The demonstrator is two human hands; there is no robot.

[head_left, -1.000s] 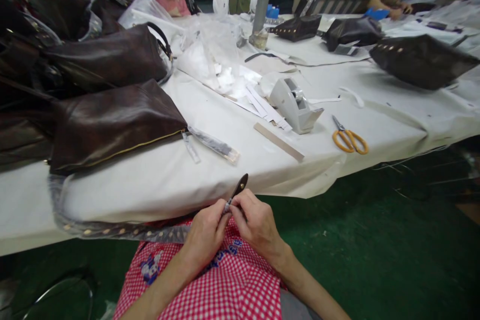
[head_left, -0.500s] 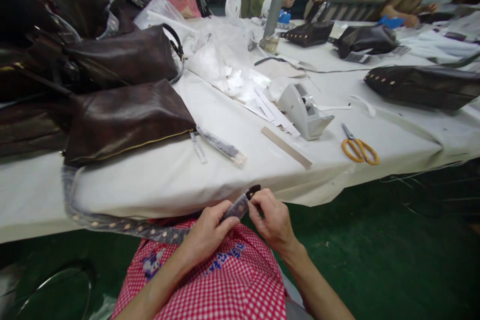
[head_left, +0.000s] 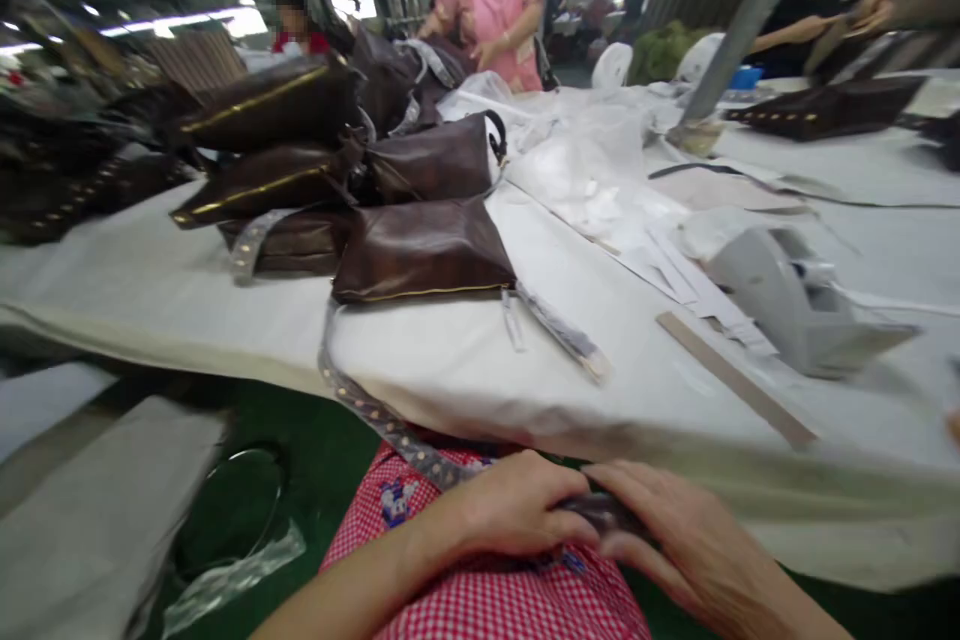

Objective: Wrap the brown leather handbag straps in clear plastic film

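Note:
A dark brown leather bag [head_left: 427, 245] with a gold zipper lies on the table. Its studded strap [head_left: 367, 410], covered in clear plastic, hangs over the table edge to my lap. My left hand [head_left: 517, 505] is closed around the strap near its end. Across from it, my right hand [head_left: 675, 530] has its fingers and thumb on either side of the dark strap end [head_left: 606, 512], gripping it. Motion blurs the strap end, and my fingers partly hide it. A checked red apron [head_left: 480, 610] lies under both hands.
More brown bags [head_left: 262, 175] are piled at the left. A grey tape dispenser [head_left: 802, 300] and a flat tan strip [head_left: 735, 380] lie to the right. Crumpled clear plastic [head_left: 592, 150] covers the middle back, near a slanted post [head_left: 742, 30]. A person in pink [head_left: 499, 10] stands across the table.
My view has swung left, so the bags appear farther right and the scissors are out of sight. My right hand has shifted from a pinch at the strap end to spread around it.

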